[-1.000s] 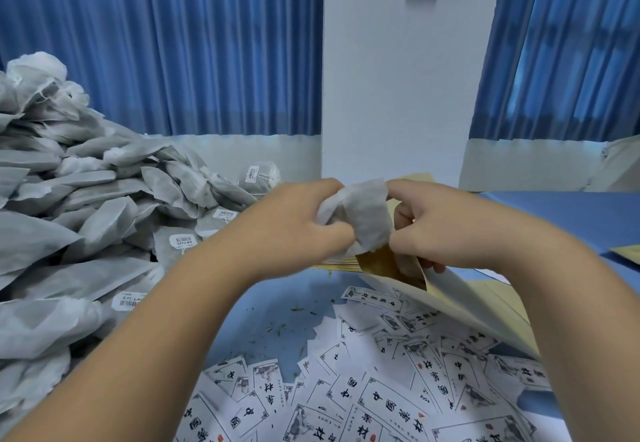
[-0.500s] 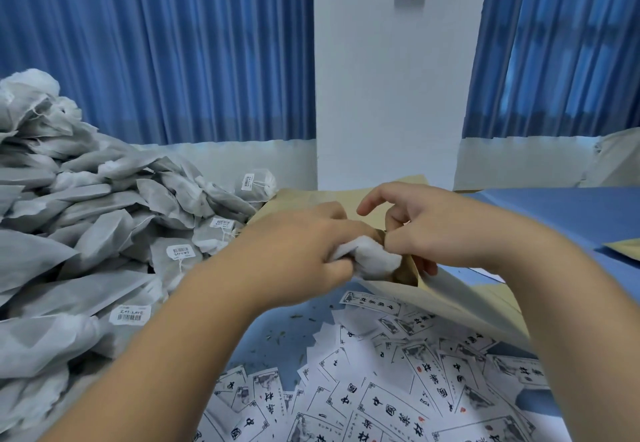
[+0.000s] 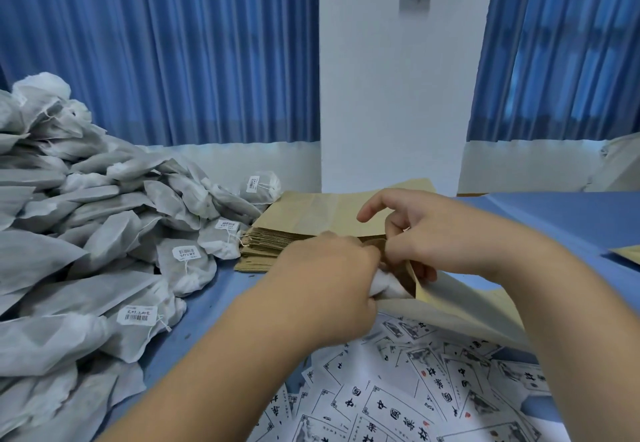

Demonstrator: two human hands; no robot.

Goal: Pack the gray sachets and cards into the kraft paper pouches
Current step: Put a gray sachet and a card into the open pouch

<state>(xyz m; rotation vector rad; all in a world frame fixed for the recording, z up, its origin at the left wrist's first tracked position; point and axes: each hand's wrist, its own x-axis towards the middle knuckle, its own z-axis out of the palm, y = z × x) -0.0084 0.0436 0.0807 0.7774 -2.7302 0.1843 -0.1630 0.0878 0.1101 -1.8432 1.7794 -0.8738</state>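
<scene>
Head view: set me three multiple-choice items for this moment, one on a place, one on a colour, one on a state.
1. Where is the pile of gray sachets? A: on the person's left. B: on the person's right. C: on the floor.
2. What colour are the curtains? A: green. B: blue. C: white.
3. What is the left hand doing? A: resting flat. B: gripping a sachet at the mouth of the kraft pouch. C: lifting a card.

1 A, the heap fills the left side.
2 B, both are blue.
3 B, its fingers curl round the sachet while the right hand pinches the pouch open.
</scene>
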